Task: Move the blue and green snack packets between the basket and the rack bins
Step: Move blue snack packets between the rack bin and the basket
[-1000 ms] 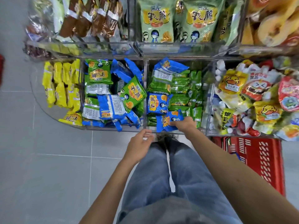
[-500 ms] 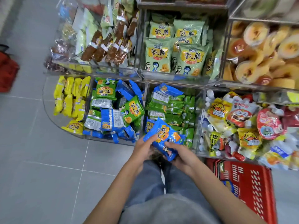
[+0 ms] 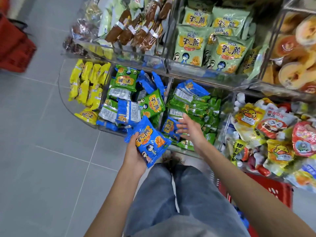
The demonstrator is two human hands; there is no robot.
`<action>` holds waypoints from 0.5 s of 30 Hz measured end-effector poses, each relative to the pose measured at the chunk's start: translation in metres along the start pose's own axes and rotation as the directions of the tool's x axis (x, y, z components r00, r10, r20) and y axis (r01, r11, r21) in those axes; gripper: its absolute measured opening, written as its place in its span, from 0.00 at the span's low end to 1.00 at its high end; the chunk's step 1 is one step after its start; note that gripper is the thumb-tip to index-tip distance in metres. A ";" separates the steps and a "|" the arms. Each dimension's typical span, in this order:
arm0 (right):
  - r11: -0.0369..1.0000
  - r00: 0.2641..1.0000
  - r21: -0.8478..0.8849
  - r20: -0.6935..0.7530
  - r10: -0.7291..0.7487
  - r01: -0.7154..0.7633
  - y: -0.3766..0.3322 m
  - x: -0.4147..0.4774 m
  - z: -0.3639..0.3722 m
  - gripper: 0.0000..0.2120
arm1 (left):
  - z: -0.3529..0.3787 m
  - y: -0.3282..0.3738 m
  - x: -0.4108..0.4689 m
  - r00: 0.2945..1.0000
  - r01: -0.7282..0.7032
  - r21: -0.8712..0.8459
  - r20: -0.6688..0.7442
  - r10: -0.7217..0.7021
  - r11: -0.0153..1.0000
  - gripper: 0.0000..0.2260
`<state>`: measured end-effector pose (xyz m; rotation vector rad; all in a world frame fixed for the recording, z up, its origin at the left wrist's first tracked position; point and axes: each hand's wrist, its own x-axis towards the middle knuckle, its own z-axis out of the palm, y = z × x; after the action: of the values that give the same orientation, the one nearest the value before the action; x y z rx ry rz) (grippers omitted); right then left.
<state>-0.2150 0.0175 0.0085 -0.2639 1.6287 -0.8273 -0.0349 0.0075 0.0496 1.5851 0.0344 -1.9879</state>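
Observation:
My left hand (image 3: 135,154) grips a blue snack packet (image 3: 149,142) just in front of the lower rack bins. My right hand (image 3: 190,129) hovers open, fingers spread, over the middle bin (image 3: 181,150), which holds green packets (image 3: 193,106) and a blue packet (image 3: 168,127). The bin to its left (image 3: 109,129) holds mixed blue packets (image 3: 127,112) and green packets (image 3: 152,103). The red basket (image 3: 277,192) stands on the floor at my lower right, partly hidden by my right arm.
Yellow packets (image 3: 89,86) fill the curved far-left bin. Pouches with duck pictures (image 3: 266,130) crowd the right bin. The upper shelf holds pale green bags (image 3: 206,41), brown bars (image 3: 136,29) and round cakes (image 3: 294,53). A second red basket (image 3: 13,47) sits on the grey tiled floor at far left.
My right hand took a blue packet from the middle bin and passed it to my left hand, then let go and opened over the bin. The left hand now holds the packet alone.

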 end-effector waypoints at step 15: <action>0.451 0.968 -0.891 -0.063 -0.242 0.054 0.050 0.049 0.019 0.18 | -0.040 -0.007 0.002 0.994 0.083 0.062 0.060 -0.087 0.995 0.12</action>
<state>-0.1961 0.0178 -0.0610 -1.1297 2.1309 -0.0062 -0.0031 0.0274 0.0341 1.5815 0.0185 -2.1212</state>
